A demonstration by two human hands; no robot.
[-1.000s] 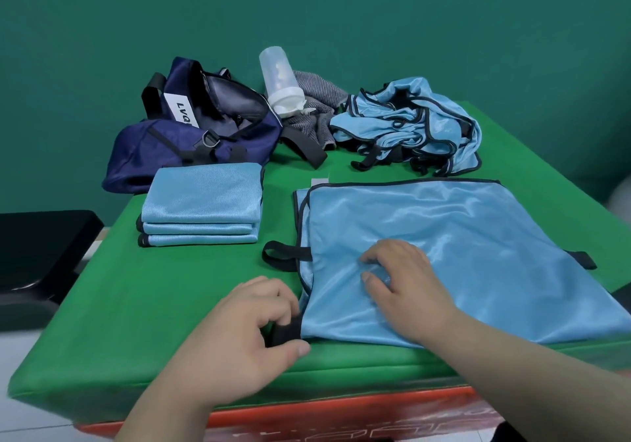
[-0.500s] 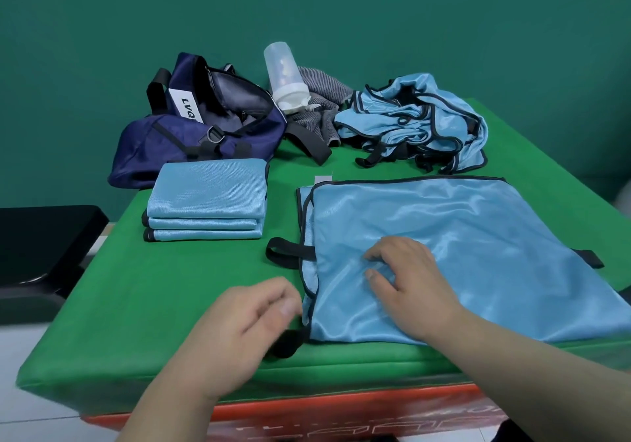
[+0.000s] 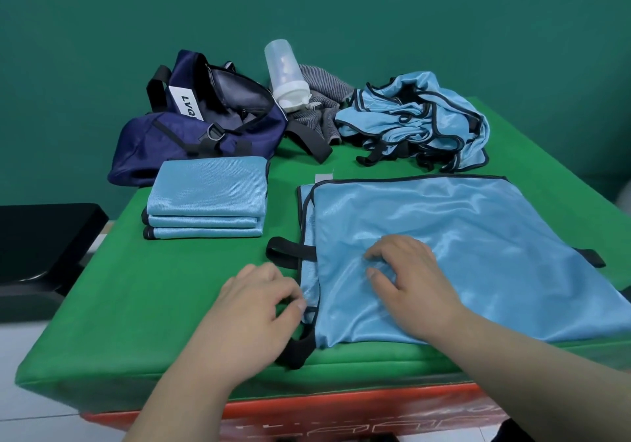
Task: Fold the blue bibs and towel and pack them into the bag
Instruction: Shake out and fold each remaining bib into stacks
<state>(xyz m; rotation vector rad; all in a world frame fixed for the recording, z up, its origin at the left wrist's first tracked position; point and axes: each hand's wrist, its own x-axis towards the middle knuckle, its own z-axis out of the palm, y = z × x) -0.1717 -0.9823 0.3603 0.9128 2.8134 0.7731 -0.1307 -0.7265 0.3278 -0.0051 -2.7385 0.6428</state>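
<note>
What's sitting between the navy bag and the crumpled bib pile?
Head view: a translucent bottle with a white cap, a grey striped towel and a black strap.

We are looking from head camera, forward and down, over green table [image 3: 170, 305]. Seeing left hand [image 3: 259, 308], right hand [image 3: 413, 284] up close, wall [image 3: 341, 14] far behind.

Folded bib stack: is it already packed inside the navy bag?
No, the folded bib stack lies on the green table in front of the bag, outside it.
</note>
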